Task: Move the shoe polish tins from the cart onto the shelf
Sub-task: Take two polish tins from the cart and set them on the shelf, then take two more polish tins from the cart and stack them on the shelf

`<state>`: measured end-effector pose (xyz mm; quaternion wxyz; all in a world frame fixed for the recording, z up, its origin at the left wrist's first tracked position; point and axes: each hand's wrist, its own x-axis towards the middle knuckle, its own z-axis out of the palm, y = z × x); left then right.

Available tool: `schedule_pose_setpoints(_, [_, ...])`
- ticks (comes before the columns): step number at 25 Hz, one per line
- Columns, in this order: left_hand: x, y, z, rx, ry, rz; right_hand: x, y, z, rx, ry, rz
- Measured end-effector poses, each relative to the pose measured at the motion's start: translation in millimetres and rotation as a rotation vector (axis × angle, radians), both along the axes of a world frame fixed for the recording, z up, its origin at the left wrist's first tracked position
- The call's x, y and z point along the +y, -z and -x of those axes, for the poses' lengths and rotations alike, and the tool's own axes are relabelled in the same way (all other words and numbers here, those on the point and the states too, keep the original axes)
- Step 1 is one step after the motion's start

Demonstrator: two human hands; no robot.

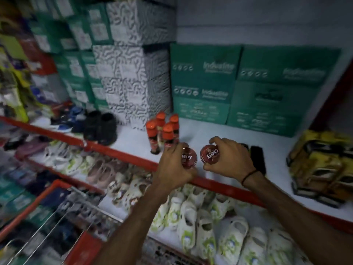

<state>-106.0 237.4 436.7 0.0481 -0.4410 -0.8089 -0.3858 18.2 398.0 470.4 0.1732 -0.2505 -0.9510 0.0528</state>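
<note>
— watching the front of the shelf (214, 134): both tins are hovering near the red lip, so a tin set down too close to it is risking a roll onto the white clogs (193, 222) below.

— and the orange-capped bottles (164, 131) are standing just beside the left hand (172, 165); a nudge is likely toppling them.

— the hands?

— left hand is curling shut around one red cherry polish tin (189, 157); right hand (231, 158) is pinching the other tin (209, 154) by its rim.
</note>
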Motion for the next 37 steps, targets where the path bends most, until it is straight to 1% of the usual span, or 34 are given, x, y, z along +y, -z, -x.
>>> schedule_pose_setpoints(3, [57,2,2,0.011,0.035,0.199,44,9,-5,-0.141,0.075,-0.045])
schedule_pose_setpoints(6, [88,14,13,0.012,0.065,0.266,65,32,8,-0.233,0.036,-0.048])
schedule_pose_setpoints(10, [117,17,31,-0.012,0.121,0.276,89,45,35,-0.236,0.032,-0.008])
schedule_pose_setpoints(16, [151,22,47,-0.068,0.053,0.313,121,51,53,-0.205,0.079,-0.015])
schedule_pose_setpoints(21, [155,25,51,-0.077,0.047,0.357,126,55,52,-0.195,0.083,0.010])
schedule_pose_setpoints(23, [143,22,46,-0.079,0.040,0.333,117,48,48,-0.173,0.079,0.013])
schedule_pose_setpoints(25, [121,20,36,-0.073,0.034,0.194,101,38,42,-0.020,0.065,0.016])
schedule_pose_setpoints(27, [86,22,24,-0.024,0.025,0.016,72,33,39,0.190,0.021,0.026])
schedule_pose_setpoints(29, [37,35,14,-0.015,-0.040,-0.114,28,39,43,0.354,-0.082,0.052])
schedule_pose_setpoints(31, [-18,57,8,-0.022,-0.128,-0.193,-24,57,53,0.434,-0.209,0.120])
schedule_pose_setpoints(34, [-98,112,6,-0.076,-0.321,-0.185,-101,106,71,0.442,-0.379,0.162])
schedule_pose_setpoints(36, [-142,157,0,-0.144,-0.433,-0.105,-147,151,74,0.365,-0.482,0.210])
schedule_pose_setpoints(37, [-163,185,-3,-0.192,-0.471,-0.035,-168,179,75,0.306,-0.533,0.242])
